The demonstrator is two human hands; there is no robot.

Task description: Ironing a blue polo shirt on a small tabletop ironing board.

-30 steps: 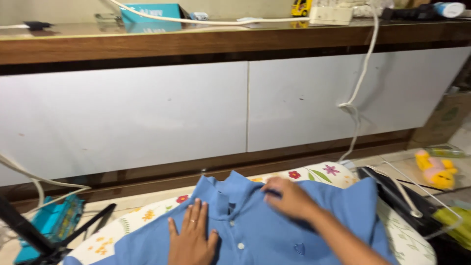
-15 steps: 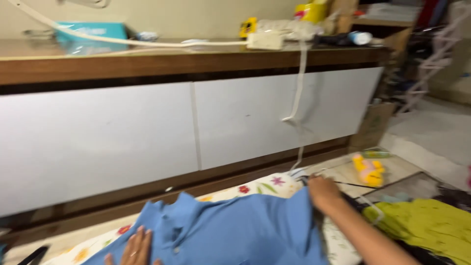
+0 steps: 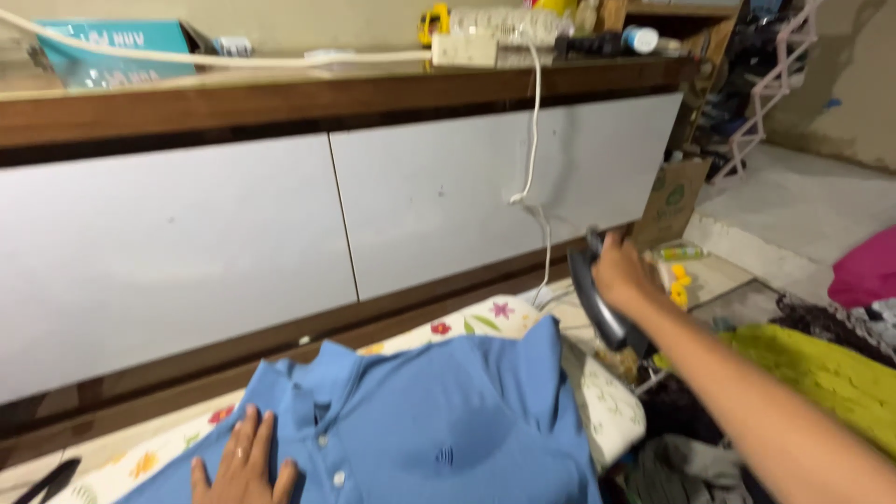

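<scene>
- Head view: half a second ago the right hand (image 3: 618,269) was at the right edge of the blue shirt (image 3: 439,429); now it has left the cloth and sits off to the right, past the end of the flowered pad (image 3: 485,322).
- That right hand is clamped on the handle of a dark iron (image 3: 597,303), fingers wrapped round it; the iron stands tilted just beyond the pad's right end, clear of the shirt.
- The left hand (image 3: 245,462) has stayed on the shirt, lying flat with fingers spread, at the near left beside the button strip and below the collar.
- The shirt lies spread on the pad, collar toward the far side, well to the left of the iron and near the person.
- A white cord (image 3: 534,140) hangs from the wooden shelf (image 3: 280,98) down the white cabinet doors (image 3: 420,196) toward the iron.
- The view has swung right since then: a yellow-green cloth (image 3: 821,373) and a pink one (image 3: 868,271) now show on the floor at right.
</scene>
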